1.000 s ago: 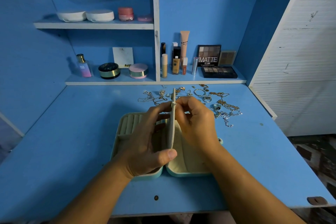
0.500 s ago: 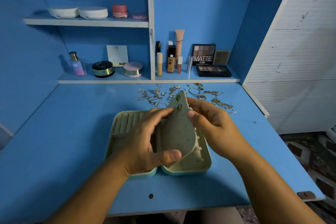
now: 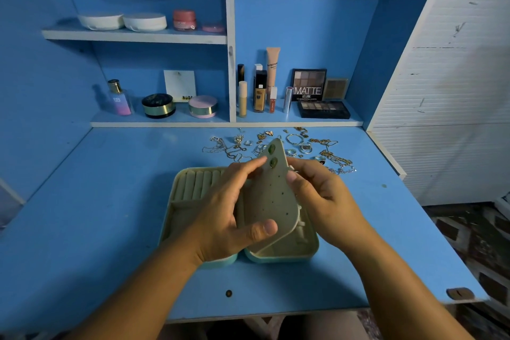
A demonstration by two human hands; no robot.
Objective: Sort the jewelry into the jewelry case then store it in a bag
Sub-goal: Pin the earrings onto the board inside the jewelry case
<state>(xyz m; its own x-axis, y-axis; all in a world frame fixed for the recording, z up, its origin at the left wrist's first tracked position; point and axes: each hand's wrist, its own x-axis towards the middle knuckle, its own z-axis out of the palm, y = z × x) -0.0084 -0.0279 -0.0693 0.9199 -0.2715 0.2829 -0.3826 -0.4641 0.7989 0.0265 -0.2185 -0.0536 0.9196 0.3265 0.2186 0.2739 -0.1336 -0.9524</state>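
While the case (image 3: 309,252) lies open on the desk (image 3: 110,201), you hold its perforated panel (image 3: 271,196) raised between the two halves. Left hand (image 3: 220,218): thumb pressed on the panel's lower edge, fingers reaching up its left side, gripping it. Right hand (image 3: 325,201): thumb and fingers pinching the panel's right edge near the top. Earrings (image 3: 273,162): two, green, pinned one above the other at the panel's top. Loose jewelry (image 3: 303,146): chains and rings scattered on the desk just behind the case. Palette (image 3: 323,109): on the shelf (image 3: 193,120) behind
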